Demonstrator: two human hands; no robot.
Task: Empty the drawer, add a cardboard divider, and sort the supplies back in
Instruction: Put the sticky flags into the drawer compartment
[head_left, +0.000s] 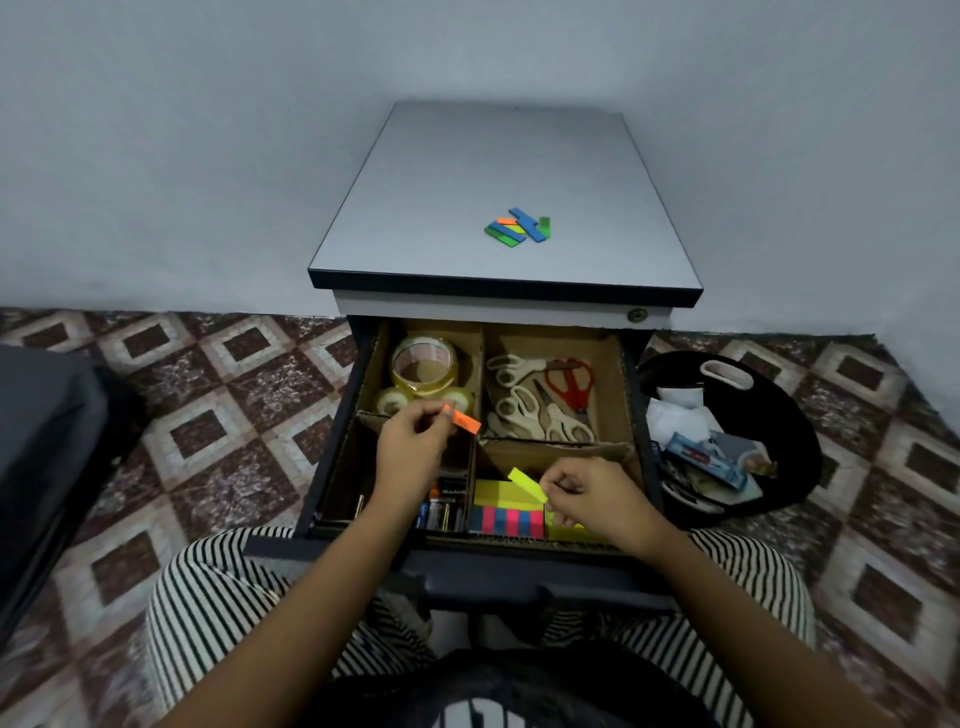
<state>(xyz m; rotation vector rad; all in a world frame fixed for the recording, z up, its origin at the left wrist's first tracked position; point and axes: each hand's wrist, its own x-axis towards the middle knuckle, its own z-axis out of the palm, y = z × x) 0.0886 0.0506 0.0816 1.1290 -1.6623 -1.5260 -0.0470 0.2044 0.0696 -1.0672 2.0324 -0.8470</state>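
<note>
Head view.

- Dark metal drawer (332, 457): pulled fully open from a grey-topped pedestal cabinet (467, 171), in front of the person's striped lap.
- Brown cardboard divider (550, 449): fitted inside the drawer as a cross of upright strips, making four compartments.
- Far-left compartment: clear tape rolls (423, 366), one large and two smaller ones just beside it.
- Far-right compartment: white-handled scissors (524, 410), several pairs, and red-handled scissors (571, 384), overlapping.
- Near-left compartment: small cylindrical batteries (439, 512), partly hidden by the wrist.
- Near-right compartment: yellow sticky-note pad (498, 493) and, touching its near edge, a pink-and-blue striped flag pad (511, 521).
- Left hand (410, 441): above the divider's centre, grip pinching an orange paper flag (465, 421) at one end.
- Right hand (592, 493): over the near-right compartment, grip pinching a yellow paper flag (527, 484), tilted above the yellow pad.
- Cabinet top: a loose pile of blue, green and orange flags (519, 228).
- Right of the drawer, on the patterned tile floor (208, 415): black round bin (795, 441) holding wrappers and paper.
</note>
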